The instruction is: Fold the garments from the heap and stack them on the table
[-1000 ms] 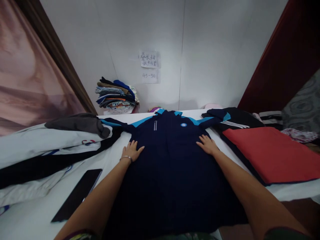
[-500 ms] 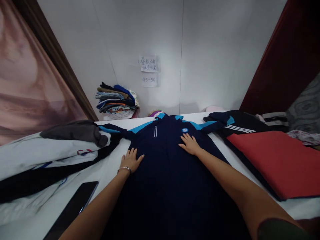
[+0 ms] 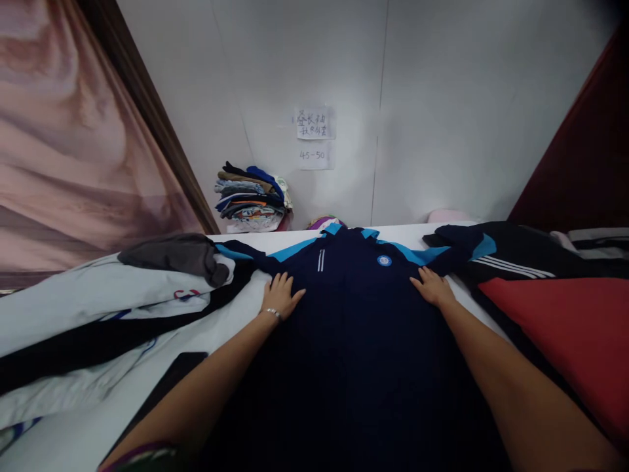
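A navy jacket [image 3: 354, 328] with light blue shoulder panels lies spread flat, its collar toward the wall and both sleeves stretched out sideways. A round badge [image 3: 384, 260] sits on its chest, opposite a short pair of white stripes [image 3: 321, 260]. My left hand [image 3: 282, 296] rests flat on the jacket's left edge, fingers apart, just below the sleeve. On the opposite edge, below the other sleeve, my right hand [image 3: 432, 286] lies with its fingers spread. Neither hand grips the cloth. The lower part of the jacket is too dark to make out.
Piled garments [image 3: 162, 288], white, grey and black, lie at the left, with a dark phone [image 3: 162, 393] partly under my left forearm. A folded red garment [image 3: 565, 328] and black clothing [image 3: 515, 249] lie right. Folded clothes [image 3: 253, 196] are stacked by the wall.
My right hand has moved outward from beside the badge to the jacket's right edge. My left hand has slid slightly up along the left edge. The view has shifted a little left.
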Tool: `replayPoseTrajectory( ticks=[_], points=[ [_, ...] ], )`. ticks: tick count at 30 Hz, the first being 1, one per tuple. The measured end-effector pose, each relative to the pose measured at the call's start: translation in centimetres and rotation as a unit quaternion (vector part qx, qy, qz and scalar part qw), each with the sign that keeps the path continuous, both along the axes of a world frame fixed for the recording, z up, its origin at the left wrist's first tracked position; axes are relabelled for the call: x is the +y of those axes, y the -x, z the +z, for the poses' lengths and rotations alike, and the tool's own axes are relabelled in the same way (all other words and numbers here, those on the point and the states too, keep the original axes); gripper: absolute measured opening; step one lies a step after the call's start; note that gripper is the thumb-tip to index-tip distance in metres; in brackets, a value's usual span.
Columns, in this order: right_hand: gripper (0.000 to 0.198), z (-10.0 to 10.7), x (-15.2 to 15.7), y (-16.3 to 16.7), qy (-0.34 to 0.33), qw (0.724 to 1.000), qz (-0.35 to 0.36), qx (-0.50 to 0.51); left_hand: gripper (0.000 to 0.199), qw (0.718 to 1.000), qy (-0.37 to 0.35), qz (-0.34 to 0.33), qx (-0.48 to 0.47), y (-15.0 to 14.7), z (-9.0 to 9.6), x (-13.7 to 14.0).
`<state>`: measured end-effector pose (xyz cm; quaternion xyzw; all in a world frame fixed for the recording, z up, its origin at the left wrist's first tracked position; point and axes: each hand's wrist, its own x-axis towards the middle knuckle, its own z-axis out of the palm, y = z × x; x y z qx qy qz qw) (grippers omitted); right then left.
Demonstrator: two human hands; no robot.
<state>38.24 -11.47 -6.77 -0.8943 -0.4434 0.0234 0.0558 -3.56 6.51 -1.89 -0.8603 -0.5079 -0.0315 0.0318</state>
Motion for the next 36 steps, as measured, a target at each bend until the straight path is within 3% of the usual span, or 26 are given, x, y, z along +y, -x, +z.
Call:
replayPoseTrajectory(
  ticks=[3,5,8,13,19,23,25,29,33,36],
  points=[
    [0.068,-0.4,0.3,-0.1,-0.004,1.000,0.000,-0.001,0.067,0.998,-0.004,-0.065,-0.009,-3.1,1.0,3.4],
    [0.068,-0.5,0.3,-0.3,-0.007,1.000,-0.002,0.000,0.067,1.000,0.016,-0.022,-0.009,-3.7,0.9,5.6],
    [0.067,-0.5,0.3,-0.5,-0.012,1.000,0.000,0.006,0.074,0.994,0.044,0.097,-0.015,-2.7,-0.4,8.2],
    [0.066,0.0,0.2,-0.3,-0.025,0.999,0.004,0.023,0.079,0.993,0.033,0.107,-0.038,-1.0,-2.1,9.7],
    [0.061,0.8,0.0,0.2,-0.056,0.998,0.010,0.014,0.083,0.992,0.054,0.105,-0.044,-2.7,-1.5,7.0],
    [0.049,1.6,-0.9,0.9,-0.105,0.994,0.012,-0.010,0.080,0.998,0.056,-0.025,-0.015,-3.7,-2.4,3.1],
    [0.042,2.5,-1.5,1.3,-0.134,0.991,0.005,-0.027,0.079,0.996,0.073,-0.043,0.001,-3.8,-2.8,1.9],
    [0.039,6.2,-2.3,0.7,-0.184,0.981,-0.012,-0.056,0.080,0.997,0.073,-0.034,0.013,-3.7,-2.9,1.5],
    [0.040,10.7,-1.4,-2.2,-0.214,0.973,-0.043,-0.078,0.077,0.997,0.066,-0.039,0.014,-3.6,-2.9,2.0],
    [0.037,12.3,0.0,-4.6,-0.212,0.972,-0.072,-0.067,0.076,0.997,0.059,-0.040,0.002,-3.6,-3.4,2.2]
  ],
)
